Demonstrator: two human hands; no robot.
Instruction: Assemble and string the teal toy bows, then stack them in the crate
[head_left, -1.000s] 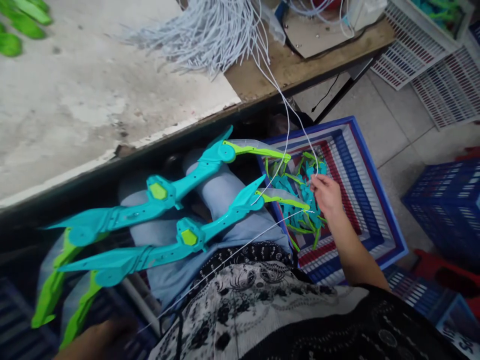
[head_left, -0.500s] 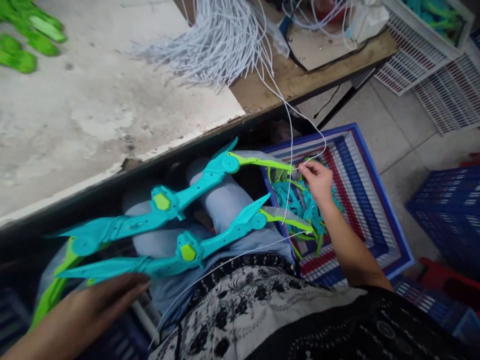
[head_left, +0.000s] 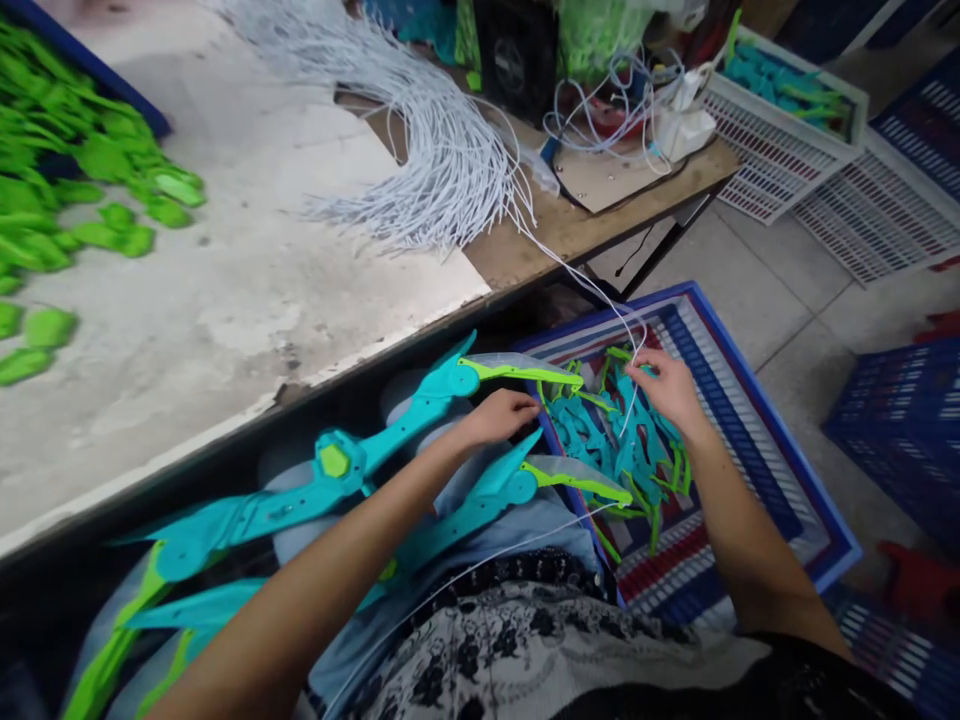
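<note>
Two teal and lime-green plastic toy bows, the farther bow (head_left: 266, 510) and the nearer bow (head_left: 457, 520), lie side by side across my lap. My right hand (head_left: 664, 385) pinches a white cord (head_left: 628, 408), whose free end hangs below the fingers. My left hand (head_left: 504, 415) is between the green arms of the two bows, its fingers drawn together with nothing seen in them. The left forearm covers part of the nearer bow. Another white string (head_left: 517, 548) runs from the nearer bow's green tip across my lap.
A blue-rimmed basket (head_left: 780, 480) holding teal and green bows stands at my right. On the worktable (head_left: 255, 270) are a bundle of white cords (head_left: 442, 160) and green plastic parts (head_left: 97, 170). White crates (head_left: 757, 165) and a blue crate (head_left: 900, 420) stand farther right.
My left hand has moved from the bows' left end to near their right-hand tips. My right hand has drawn away from the farther bow's green tip, still with cord. The view has shifted.
</note>
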